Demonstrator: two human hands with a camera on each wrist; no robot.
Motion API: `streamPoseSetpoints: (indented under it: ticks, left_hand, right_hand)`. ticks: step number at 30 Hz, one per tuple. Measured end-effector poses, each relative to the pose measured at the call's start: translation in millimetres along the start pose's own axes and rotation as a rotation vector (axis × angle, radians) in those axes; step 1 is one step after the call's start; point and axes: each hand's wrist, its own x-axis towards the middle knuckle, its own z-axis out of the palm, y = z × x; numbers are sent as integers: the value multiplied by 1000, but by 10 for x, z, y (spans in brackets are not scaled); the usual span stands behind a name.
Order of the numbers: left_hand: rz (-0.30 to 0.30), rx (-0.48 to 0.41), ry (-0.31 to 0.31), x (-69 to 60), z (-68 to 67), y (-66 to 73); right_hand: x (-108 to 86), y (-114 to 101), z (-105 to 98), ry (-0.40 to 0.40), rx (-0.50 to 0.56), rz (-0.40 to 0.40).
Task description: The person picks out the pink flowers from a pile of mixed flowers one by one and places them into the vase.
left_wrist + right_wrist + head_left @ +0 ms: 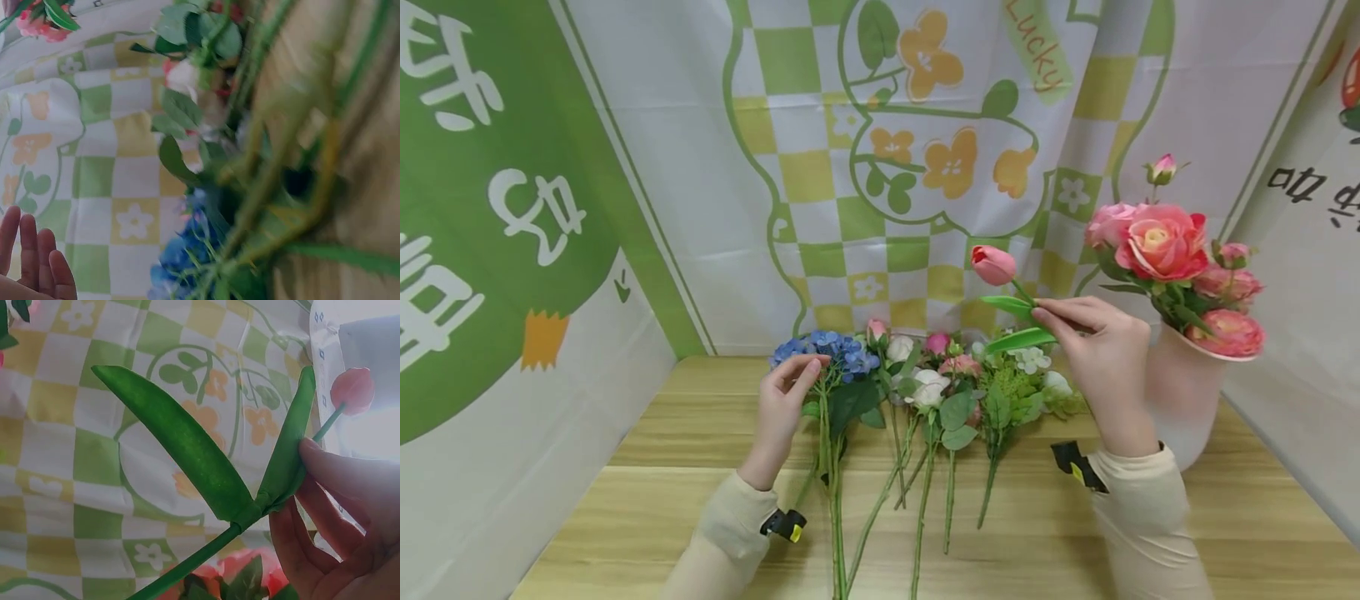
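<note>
A pink tulip (993,265) with two green leaves is pinched between the thumb and fingers of my right hand (1101,358), held up left of the vase. The right wrist view shows the thumb and fingertips around the tulip (353,391) at its leaves (181,450), with the stem running down to the left. My left hand (784,408) hovers at the blue hydrangea (827,346) with loosely bent fingers. In the left wrist view, that hand (37,269) holds nothing, its fingers apart from the hydrangea (181,256).
A pale pink vase (1180,392) at the right holds pink roses (1161,242). White roses (928,388), pink blooms and green sprigs (1011,404) lie in a row across the wooden table (647,500), stems toward me. A checkered cloth (820,217) hangs behind.
</note>
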Motion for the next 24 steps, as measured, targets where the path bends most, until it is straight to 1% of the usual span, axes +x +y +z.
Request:
streamPoseSetpoints:
  ticks: [5,10,12,15,18,19,24]
  left_hand:
    - [-38,99,-5,-42,-166,-32]
    - [-113,243,-41,-81,-335,-75]
    - [-148,288,-58,-93,-393,-87]
    - [-177,352,-73,-107,-465,-107]
    - [-174,418,-86,-123,-527,-136]
    - [-166,438,-91,-127,-549,-150]
    - [-118,533,-127,-156,-649,-202]
  right_hand:
    - [57,36,-116,32,-25,12]
    - [121,49,-229,36,-4,78]
    - [141,44,-279,35,-20,115]
    - [176,44,-346,42,-46,149]
    - [226,49,-395,61,-40,156]
    - [248,54,-405,68,-23,148]
    - [349,58,-442,117,80,161]
